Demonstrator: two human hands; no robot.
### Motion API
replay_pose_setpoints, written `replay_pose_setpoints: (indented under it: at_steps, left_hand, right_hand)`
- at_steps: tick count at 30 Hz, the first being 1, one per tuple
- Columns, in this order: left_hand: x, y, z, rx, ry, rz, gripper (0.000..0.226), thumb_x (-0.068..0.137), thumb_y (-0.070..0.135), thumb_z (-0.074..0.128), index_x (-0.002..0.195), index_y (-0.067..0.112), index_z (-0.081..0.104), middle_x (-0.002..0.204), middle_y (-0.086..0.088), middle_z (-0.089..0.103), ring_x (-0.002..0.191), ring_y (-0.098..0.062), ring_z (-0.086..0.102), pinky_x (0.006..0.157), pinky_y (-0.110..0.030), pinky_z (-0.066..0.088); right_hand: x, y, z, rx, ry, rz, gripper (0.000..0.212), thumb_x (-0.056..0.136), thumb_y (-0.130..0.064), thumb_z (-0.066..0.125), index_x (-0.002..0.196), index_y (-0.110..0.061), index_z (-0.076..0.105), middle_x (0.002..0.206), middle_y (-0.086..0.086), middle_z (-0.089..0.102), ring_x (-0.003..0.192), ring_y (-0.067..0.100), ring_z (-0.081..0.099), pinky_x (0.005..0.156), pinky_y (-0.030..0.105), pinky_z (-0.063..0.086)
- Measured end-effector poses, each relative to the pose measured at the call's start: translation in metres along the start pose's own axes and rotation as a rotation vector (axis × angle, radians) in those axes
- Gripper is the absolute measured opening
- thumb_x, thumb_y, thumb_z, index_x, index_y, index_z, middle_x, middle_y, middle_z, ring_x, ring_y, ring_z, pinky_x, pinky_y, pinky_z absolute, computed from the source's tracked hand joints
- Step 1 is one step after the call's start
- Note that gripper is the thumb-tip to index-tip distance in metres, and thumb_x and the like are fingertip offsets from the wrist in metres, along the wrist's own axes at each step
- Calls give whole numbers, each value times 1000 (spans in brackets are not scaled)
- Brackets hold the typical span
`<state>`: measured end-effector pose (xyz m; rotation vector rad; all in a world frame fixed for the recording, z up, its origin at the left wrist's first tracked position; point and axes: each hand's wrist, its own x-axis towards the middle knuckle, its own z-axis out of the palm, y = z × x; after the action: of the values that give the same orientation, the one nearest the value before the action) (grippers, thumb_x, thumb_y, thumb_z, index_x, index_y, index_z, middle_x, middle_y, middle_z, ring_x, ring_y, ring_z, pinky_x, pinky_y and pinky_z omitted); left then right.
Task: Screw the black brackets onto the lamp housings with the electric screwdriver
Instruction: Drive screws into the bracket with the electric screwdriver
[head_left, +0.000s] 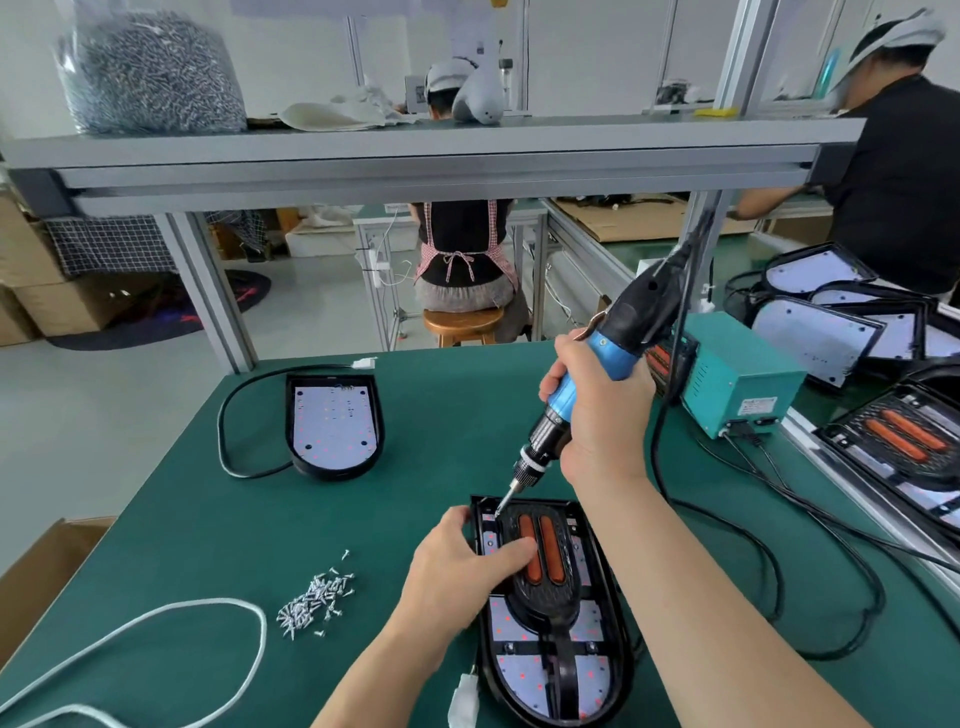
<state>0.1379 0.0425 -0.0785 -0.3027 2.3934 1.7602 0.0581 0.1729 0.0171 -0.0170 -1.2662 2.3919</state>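
- Head view, nearest first: my left hand (467, 566) lies with its fingers stretched flat across the bracket (545, 608), pressing it down into the housing (524, 670); it curls around nothing.
- That bracket sits inside the housing on the mat (415, 415) right in front of me, its two orange strips facing up.
- My right hand (597, 410) is wrapped firmly around the screwdriver (587, 374), which tilts down and left so the bit meets the bracket's far-left corner.
- I judge the step in hand to be driving a screw at that corner. I cannot make out the screw itself under the bit.
- Next I would need another screw from the loose screws (317, 597) left of the housing, and the bit squared up over another hole while the left hand pins the bracket.
- Those screws lie bare on the mat, in no container, beside a white cord (208, 605).
- A cardboard box (41, 571) stands off the mat's left edge; I cannot see inside it.
- Further out, a second housing (332, 423) waits with no bracket in it.
- To the right sit a teal power box (737, 379) and more housings (815, 332), stacked.
- Farthest, on the shelf (415, 150), a clear bag (150, 73) is packed full of screws.
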Motion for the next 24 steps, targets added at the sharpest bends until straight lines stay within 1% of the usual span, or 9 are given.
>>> replay_pose_setpoints:
  at_steps: [3, 6, 10, 14, 17, 21, 24]
  left_hand:
    - [1, -3, 0, -28, -8, 3, 56, 54, 57, 78, 103, 33, 63, 93, 14, 76, 94, -11, 71, 94, -41, 55]
    - [1, -5, 0, -34, -16, 7, 52, 57, 57, 78, 102, 35, 64, 94, 15, 75, 97, -12, 70, 96, -42, 53]
    - [1, -5, 1, -46, -33, 11, 45, 61, 54, 78, 101, 40, 63, 97, 18, 75, 99, -10, 70, 97, -41, 52]
    - [2, -5, 1, -67, -48, 15, 46, 62, 52, 79, 103, 36, 65, 98, 12, 76, 98, -16, 71, 96, -44, 53]
    - [3, -6, 1, -64, -57, 21, 44, 63, 52, 79, 102, 37, 64, 98, 13, 76, 98, -15, 71, 96, -44, 53]
    - [4, -6, 1, -60, -49, 21, 45, 61, 53, 78, 102, 38, 64, 96, 17, 75, 96, -11, 71, 97, -42, 53]
    - [4, -6, 1, -59, -48, 21, 47, 61, 53, 78, 102, 36, 64, 95, 16, 76, 96, -11, 71, 97, -42, 52]
  right_hand:
    - [-2, 5, 3, -10, -23, 4, 19, 80, -1, 68, 90, -6, 52, 58, 5, 50, 45, 19, 47, 48, 25, 44]
    - [-3, 8, 5, -17, -31, 11, 25, 73, -8, 68, 92, -6, 53, 57, 5, 50, 43, 19, 47, 47, 25, 44]
    - [-2, 10, 7, -38, -58, 1, 26, 73, -8, 69, 92, -6, 52, 55, 3, 50, 43, 19, 48, 47, 26, 44]
    - [-4, 10, 10, -55, -92, -8, 22, 75, -7, 68, 89, -7, 52, 54, 2, 50, 44, 18, 48, 48, 26, 44]
    - [-6, 9, 11, -61, -112, -10, 18, 78, -3, 67, 87, -8, 52, 54, 0, 51, 44, 17, 48, 47, 25, 45]
    - [-8, 9, 11, -72, -134, -17, 17, 75, -8, 68, 83, -10, 53, 54, 1, 51, 44, 17, 49, 48, 26, 45]
    - [-8, 12, 12, -74, -140, -23, 15, 74, -8, 68, 81, -12, 54, 54, 1, 51, 43, 17, 49, 48, 26, 46]
